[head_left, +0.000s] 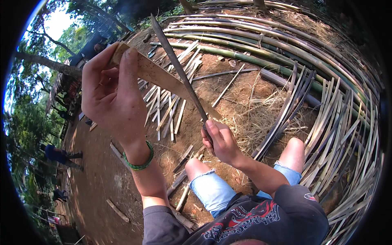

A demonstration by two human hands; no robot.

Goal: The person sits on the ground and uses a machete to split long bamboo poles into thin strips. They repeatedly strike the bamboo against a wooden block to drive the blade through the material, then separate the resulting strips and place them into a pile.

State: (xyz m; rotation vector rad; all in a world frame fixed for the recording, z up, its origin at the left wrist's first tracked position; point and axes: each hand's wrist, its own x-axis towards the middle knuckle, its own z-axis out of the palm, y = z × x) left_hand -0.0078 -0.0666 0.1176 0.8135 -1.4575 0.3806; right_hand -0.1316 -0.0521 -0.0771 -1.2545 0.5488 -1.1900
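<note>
Raised at the upper left, my left hand (116, 96) pinches one end of a flat brown bamboo strip (157, 75) between thumb and fingers. The strip slants down to the right, its far end near my right hand (223, 143). That hand is wrapped round the handle of a long dark knife (169, 51), whose pointed blade leans up and to the left. Midway along, the blade crosses in front of the strip; whether the two touch I cannot tell. A green band (141, 159) circles my left wrist.
Long bamboo poles (241, 55) lie across the back. Split bamboo slats (163, 110) are scattered on bare earth behind my hands, and thin strips (335, 122) are heaped at right. Shavings (255, 114) cover ground before my knees. Another person (61, 155) stands far left.
</note>
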